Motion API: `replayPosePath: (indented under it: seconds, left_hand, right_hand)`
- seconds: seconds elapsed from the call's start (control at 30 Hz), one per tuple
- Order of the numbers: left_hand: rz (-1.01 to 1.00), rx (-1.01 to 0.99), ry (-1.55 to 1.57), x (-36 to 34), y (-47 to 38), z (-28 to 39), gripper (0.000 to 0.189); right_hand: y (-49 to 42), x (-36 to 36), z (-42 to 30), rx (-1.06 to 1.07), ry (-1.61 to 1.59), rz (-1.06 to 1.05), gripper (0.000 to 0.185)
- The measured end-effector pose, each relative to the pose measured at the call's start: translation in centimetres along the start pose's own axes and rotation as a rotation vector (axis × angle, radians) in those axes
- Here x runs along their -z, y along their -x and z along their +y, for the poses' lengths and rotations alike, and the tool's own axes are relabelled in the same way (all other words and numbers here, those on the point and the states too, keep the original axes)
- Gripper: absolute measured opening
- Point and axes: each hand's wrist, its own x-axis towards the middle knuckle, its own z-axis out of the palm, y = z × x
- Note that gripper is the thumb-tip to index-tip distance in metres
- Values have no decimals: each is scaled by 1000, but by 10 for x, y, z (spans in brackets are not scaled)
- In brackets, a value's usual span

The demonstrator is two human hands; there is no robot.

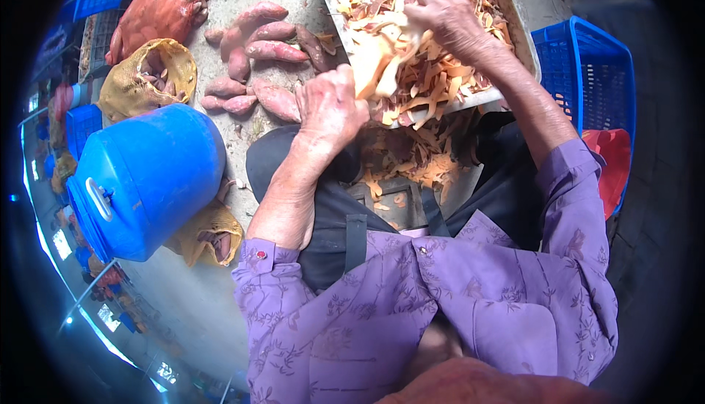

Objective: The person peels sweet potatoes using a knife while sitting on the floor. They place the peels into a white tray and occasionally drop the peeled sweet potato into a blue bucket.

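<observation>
My left hand [333, 107] is closed around one end of a peeled sweet potato [370, 68], pale orange and washed out by bright light. It is held over the near left corner of a white tray [515, 2] heaped with orange and purple-red peelings [440, 74]. Farther up over the same heap is my right hand [449, 18], fingers curled. A pale blurred streak lies beside its fingertips, and I cannot make out a tool there. Several unpeeled red-skinned sweet potatoes [275, 50] lie on the concrete floor to the left of the tray.
On the left a blue plastic barrel [154, 178] lies tilted beside yellow mesh sacks [118, 87] of sweet potatoes. A red mesh sack [151, 16] stands behind. At right is a blue plastic crate [606, 74] with a red bag [608, 164]. Loose peelings [435, 170] lie between my knees.
</observation>
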Motion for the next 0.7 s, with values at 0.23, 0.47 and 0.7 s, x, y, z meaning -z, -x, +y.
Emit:
replayPosePath:
  seconds: [0.23, 0.47, 0.7]
  left_hand:
    - [-1, 3, -46, -7, 0, 5, 31]
    - [58, -103, -255, -2, 7, 13, 29]
    - [101, -130, -262, -12, -4, 14, 34]
  right_hand:
    - [5, 37, 25, -198, 113, 15, 11]
    - [20, 20, 36, -176, 31, -137, 7]
    - [3, 53, -3, -684, -888, -260, 33]
